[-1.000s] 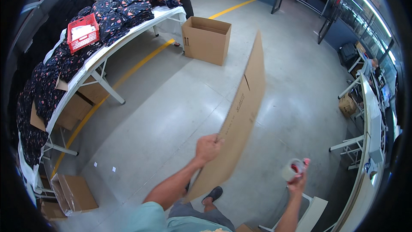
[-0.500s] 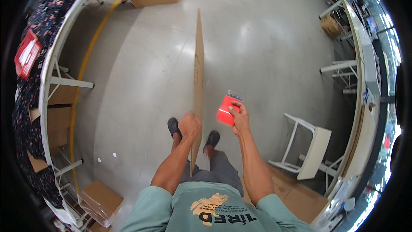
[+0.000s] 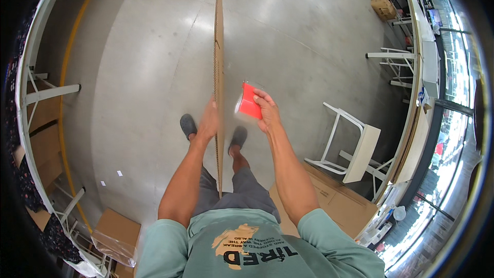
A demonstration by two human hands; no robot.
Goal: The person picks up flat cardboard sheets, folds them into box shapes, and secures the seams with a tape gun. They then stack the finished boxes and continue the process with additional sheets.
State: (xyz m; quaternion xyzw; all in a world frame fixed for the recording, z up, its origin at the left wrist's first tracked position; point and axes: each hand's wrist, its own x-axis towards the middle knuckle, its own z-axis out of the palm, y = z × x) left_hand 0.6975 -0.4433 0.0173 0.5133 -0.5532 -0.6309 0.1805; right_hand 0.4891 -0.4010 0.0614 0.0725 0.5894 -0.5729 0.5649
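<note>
A flattened cardboard box (image 3: 219,67) stands on edge in front of me, seen almost edge-on as a long, thin brown strip. Its near end reaches my shorts. My left hand (image 3: 209,119) grips it from the left side; the hand is slightly blurred and the board hides part of the fingers. To the right of the board, my right hand (image 3: 266,109) is closed around a red tape dispenser (image 3: 250,102) with a clear plastic edge. The thumb lies over the dispenser's face. A gap of bare floor shows between dispenser and cardboard.
A white folding stool (image 3: 362,153) lies tipped over at the right, beside flat cardboard (image 3: 334,195) on the floor. Long tables line both sides, the left one with white legs (image 3: 54,94). A cardboard box (image 3: 117,229) with clear plastic sits at lower left.
The view has shifted, so the surroundings sit farther left and higher. The cardboard now stands more upright in view. The dispenser has turned and come closer to the board.
</note>
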